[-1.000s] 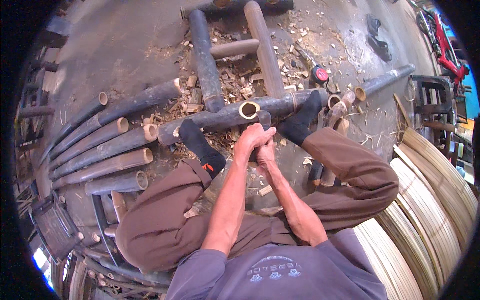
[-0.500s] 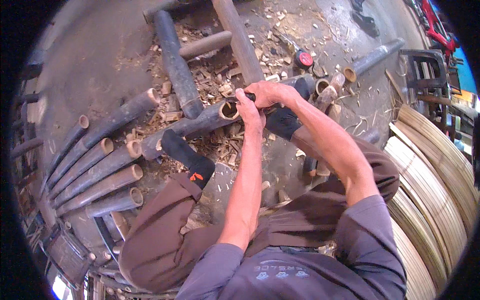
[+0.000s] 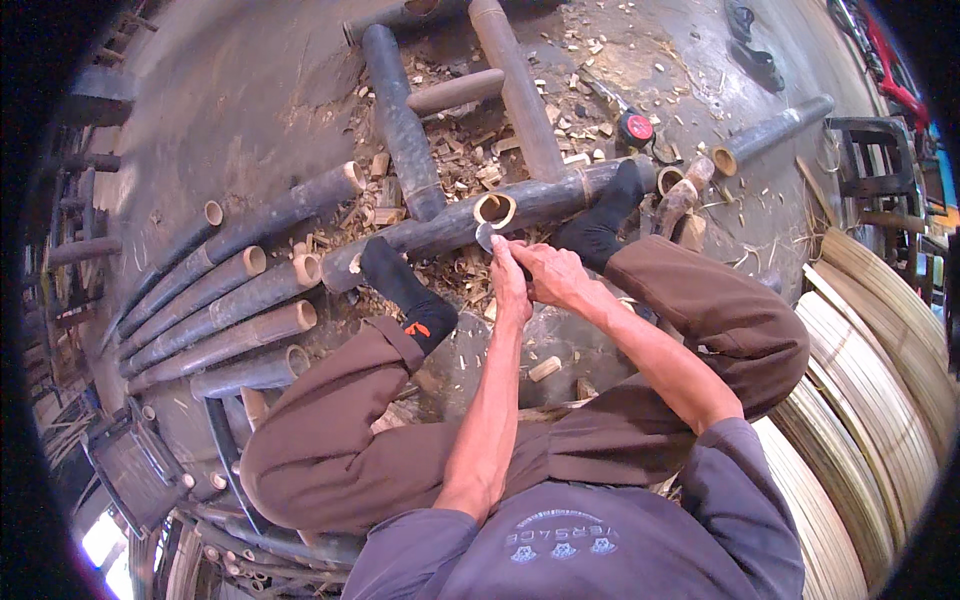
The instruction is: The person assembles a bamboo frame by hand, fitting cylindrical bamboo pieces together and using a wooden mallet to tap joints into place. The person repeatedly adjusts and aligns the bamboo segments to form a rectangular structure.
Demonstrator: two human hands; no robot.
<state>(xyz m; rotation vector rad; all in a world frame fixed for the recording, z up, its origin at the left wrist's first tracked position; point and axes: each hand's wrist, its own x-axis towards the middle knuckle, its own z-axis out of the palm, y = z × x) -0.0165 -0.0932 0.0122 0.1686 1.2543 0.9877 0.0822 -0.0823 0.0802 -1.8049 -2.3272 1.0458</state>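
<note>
Floor (image 3: 250, 90): grey concrete, strewn with pale wood chips around the work.
Strip coils (image 3: 880, 370): bundled pale strips, stacked at the person's right.
Poles (image 3: 215, 320): five dark bamboo lengths side by side on the left.
Worked pole (image 3: 450, 225): lies across, under both socked feet, cut end facing the hands.
Left hand (image 3: 508, 285): closed on a small blade (image 3: 484, 238) at that cut end.
Right hand (image 3: 550, 272): curled shut beside it; its hold cannot be told.

Five cut bamboo poles (image 3: 215, 320) lie side by side at left of the frame. Two black socks (image 3: 405, 290) press one pole (image 3: 440, 225). One red tape measure (image 3: 635, 128) sits upper right.
</note>
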